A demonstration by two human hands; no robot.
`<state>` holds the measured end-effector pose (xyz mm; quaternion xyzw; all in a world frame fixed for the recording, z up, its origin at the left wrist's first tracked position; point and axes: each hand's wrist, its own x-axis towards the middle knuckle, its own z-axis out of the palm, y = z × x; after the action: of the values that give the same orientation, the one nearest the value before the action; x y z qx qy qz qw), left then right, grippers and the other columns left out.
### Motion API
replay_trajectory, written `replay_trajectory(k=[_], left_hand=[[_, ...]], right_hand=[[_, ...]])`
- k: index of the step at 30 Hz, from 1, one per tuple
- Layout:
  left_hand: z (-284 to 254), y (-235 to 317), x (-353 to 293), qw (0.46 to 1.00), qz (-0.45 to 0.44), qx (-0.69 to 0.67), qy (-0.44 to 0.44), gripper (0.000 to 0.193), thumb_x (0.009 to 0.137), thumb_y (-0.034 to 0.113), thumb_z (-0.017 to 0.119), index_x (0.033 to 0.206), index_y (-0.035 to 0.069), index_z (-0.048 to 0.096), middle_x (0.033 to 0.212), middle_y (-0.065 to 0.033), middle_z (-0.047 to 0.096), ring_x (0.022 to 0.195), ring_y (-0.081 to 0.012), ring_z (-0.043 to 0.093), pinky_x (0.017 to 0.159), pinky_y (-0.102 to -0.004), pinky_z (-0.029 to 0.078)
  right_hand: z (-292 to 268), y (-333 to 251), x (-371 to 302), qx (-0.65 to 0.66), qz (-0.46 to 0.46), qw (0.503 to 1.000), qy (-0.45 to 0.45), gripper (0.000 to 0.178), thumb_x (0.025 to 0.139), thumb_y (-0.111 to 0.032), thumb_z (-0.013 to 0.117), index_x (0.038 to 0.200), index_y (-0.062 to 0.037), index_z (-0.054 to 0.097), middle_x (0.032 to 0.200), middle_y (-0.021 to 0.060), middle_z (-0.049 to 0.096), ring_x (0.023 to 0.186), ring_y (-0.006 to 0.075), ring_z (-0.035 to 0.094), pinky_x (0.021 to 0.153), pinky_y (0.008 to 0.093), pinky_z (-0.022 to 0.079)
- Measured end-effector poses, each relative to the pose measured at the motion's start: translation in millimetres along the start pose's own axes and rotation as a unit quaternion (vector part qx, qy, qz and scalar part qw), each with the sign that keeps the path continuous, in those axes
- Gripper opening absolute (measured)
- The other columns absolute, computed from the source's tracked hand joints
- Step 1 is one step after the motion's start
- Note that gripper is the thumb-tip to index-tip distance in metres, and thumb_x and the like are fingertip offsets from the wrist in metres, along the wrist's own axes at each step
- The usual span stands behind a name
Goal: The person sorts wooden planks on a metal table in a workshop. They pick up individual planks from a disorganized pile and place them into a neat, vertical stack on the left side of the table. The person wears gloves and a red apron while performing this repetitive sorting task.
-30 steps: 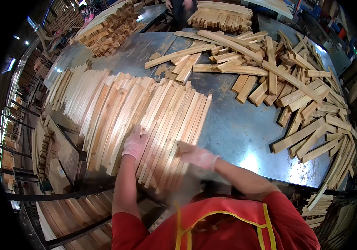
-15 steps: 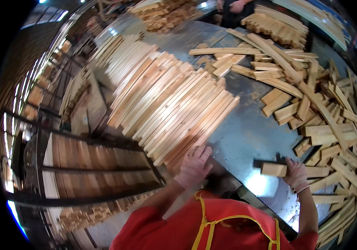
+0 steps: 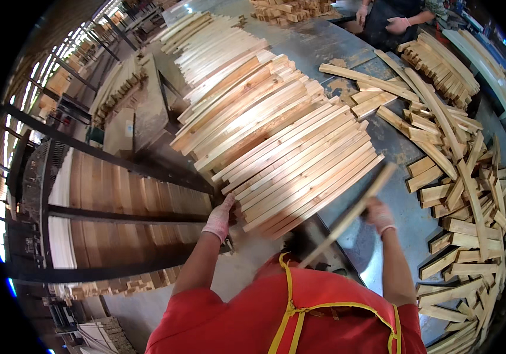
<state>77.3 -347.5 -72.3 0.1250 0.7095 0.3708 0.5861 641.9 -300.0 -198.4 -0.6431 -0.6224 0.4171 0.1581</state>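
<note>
Wooden strips (image 3: 300,171) lie side by side in a long row on the metal table. My left hand (image 3: 220,219), gloved, is at the left ends of the nearer strips, its fingers stretched out against them. Off the row's near right side, a single wooden strip (image 3: 347,219) slants from near my apron up toward the row, blurred by motion. My right hand (image 3: 380,216), also gloved, is at the right side of this strip with its fingers bent on it. The fingertips there are partly hidden.
A loose heap of wood offcuts (image 3: 465,236) covers the table's right side. Behind it is a stack of strips (image 3: 442,71), near a co-worker's hands (image 3: 397,25). Dark metal rails (image 3: 129,215) and standing boards (image 3: 129,189) are at my left.
My left hand has moved from the row's near edge to the strips' left ends. My right hand has come away from the offcut heap toward the row, with the slanting strip beside it.
</note>
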Motion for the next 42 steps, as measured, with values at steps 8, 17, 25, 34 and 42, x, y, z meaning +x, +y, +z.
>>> replay_trajectory(k=[8, 17, 25, 34, 42], left_hand=[[-38.8, 33.4, -5.4, 0.949, 0.053, 0.297, -0.087, 0.031, 0.102, 0.04, 0.069, 0.109, 0.011, 0.072, 0.1, -0.0067, 0.072, 0.095, -0.0265, 0.069, 0.079, -0.0427, 0.056], [45.5, 92.5, 20.9, 0.594, 0.586, 0.55, 0.035, 0.044, 0.09, 0.026, 0.073, 0.131, 0.012, 0.067, 0.114, -0.0108, 0.068, 0.1, -0.0361, 0.066, 0.089, -0.0507, 0.051], [110.1, 115.6, 58.2, 0.596, 0.554, 0.582, -0.008, 0.047, 0.09, 0.045, 0.075, 0.123, 0.012, 0.07, 0.101, -0.0104, 0.07, 0.09, -0.0302, 0.069, 0.081, -0.0512, 0.054], [127.2, 228.1, 60.8, 0.618, 0.443, 0.649, 0.032, 0.057, 0.09, 0.035, 0.081, 0.139, 0.011, 0.065, 0.132, -0.0149, 0.067, 0.114, -0.0263, 0.07, 0.092, -0.0496, 0.058], [80.5, 177.9, 99.7, 0.483, 0.366, 0.792, 0.069, 0.084, 0.091, 0.029, 0.076, 0.164, 0.018, 0.035, 0.161, -0.0113, 0.041, 0.148, -0.0353, 0.043, 0.106, -0.0523, 0.047]], right_hand=[[-24.7, -148.3, 9.1, 0.104, 0.077, 0.987, 0.094, 0.054, 0.098, -0.032, 0.068, 0.14, 0.0014, 0.065, 0.117, 0.0192, 0.077, 0.112, 0.0323, 0.072, 0.098, 0.0415, 0.053], [-66.3, -331.6, 176.9, -0.425, -0.044, 0.9, 0.09, 0.061, 0.098, -0.029, 0.061, 0.154, -0.0087, 0.049, 0.141, 0.0211, 0.066, 0.128, 0.0367, 0.064, 0.109, 0.0459, 0.048], [-84.6, -341.1, 150.2, -0.05, -0.059, 0.997, -0.008, 0.065, 0.098, -0.033, 0.067, 0.157, -0.0101, 0.052, 0.145, 0.0159, 0.066, 0.134, 0.0321, 0.062, 0.114, 0.0399, 0.046], [-97.3, -234.3, 50.7, 0.241, 0.016, 0.961, 0.132, 0.061, 0.101, -0.007, 0.068, 0.159, -0.0012, 0.048, 0.141, 0.0158, 0.066, 0.131, 0.0221, 0.062, 0.113, 0.0332, 0.048], [-89.6, -268.7, 113.9, -0.053, 0.035, 0.993, 0.098, 0.065, 0.101, -0.026, 0.066, 0.158, -0.0008, 0.046, 0.144, 0.0163, 0.066, 0.136, 0.0302, 0.061, 0.113, 0.0439, 0.049]])
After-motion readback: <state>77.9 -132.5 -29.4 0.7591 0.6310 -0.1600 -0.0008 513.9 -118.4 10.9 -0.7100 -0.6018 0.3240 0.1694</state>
